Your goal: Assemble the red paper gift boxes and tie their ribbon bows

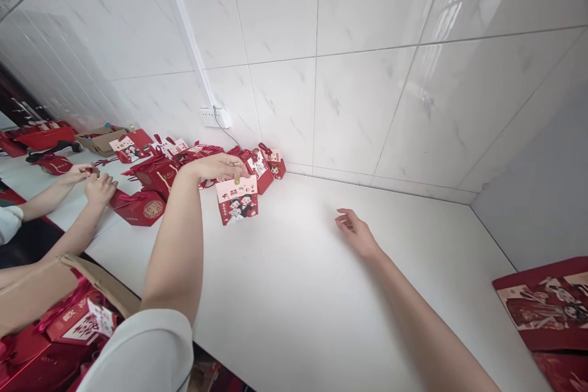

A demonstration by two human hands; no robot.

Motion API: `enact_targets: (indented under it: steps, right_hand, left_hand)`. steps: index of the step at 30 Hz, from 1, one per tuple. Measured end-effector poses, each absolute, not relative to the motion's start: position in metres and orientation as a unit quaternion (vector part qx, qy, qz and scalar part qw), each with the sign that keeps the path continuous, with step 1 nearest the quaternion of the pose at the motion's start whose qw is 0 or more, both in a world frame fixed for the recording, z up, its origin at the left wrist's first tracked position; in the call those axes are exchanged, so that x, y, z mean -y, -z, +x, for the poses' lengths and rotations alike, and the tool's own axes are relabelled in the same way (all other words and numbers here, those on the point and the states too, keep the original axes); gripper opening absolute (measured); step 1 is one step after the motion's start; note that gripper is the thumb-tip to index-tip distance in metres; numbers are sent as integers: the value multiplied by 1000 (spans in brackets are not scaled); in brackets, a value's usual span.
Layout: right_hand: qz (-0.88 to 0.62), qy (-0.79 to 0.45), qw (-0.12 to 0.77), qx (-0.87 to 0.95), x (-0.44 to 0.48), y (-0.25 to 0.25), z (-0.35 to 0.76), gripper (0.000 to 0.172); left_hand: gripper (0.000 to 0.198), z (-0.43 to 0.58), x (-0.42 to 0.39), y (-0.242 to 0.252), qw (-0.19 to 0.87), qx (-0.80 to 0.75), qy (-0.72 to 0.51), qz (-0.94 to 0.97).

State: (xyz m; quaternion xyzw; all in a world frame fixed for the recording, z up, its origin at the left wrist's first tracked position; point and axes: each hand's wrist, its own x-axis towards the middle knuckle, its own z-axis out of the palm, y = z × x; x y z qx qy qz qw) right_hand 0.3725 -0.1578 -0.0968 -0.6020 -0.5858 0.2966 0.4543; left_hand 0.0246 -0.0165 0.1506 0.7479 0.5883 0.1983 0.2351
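My left hand (220, 168) reaches over the back of the white table (294, 282), its fingers closed on the top of a small red and pink box (239, 202) with a cartoon couple on its front. Behind that hand, more red boxes with printed cards (261, 173) stand against the tiled wall. My right hand (356, 229) is over the middle of the table, fingers apart and slightly curled, with nothing in it.
Another person's hands (98, 187) are at a red box (140, 207) on the left. A cardboard box (98, 141) sits farther back. At lower left is a carton (34, 294) of red boxes. Red printed packaging (546, 312) lies at lower right. A socket (214, 117) is on the wall.
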Motion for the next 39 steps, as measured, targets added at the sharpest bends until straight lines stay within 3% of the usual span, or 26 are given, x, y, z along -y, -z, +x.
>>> enact_targets:
  steps: [2,9,11,14,19,21,25,34,39]
  right_hand:
    - [-570,-300,459,612,162,69,369,35]
    - [-470,-287,509,662,188,-29,343,60]
    - [-474,-300,492,666,193,-38,340,54]
    - [-489,-311,469,666,198,-38,342,28]
    - [-523,-285,494,633,197,-26,352,20]
    - [-533,-282,476,640,194,-21,358,16]
    - [-561,-272,445,643,189,-13,366,15]
    - [-612,-253,363,655,189,-9,371,15]
    - [-607,-275,332,667,184,0,375,24]
  left_hand:
    - [31,46,47,-160,304,-510,-97,799]
    - [29,109,117,-120,363,-271,-163,877]
    - [29,125,122,-104,378,-235,-195,874]
    - [28,143,124,-87,392,-220,-258,855]
    - [47,148,114,-72,445,-228,-226,836]
    - [41,147,107,-65,439,-248,-185,844]
    - [23,150,97,-53,373,-286,-177,865]
    - [21,162,91,-38,351,-277,-170,878]
    - [19,166,83,-27,372,-271,-140,877]
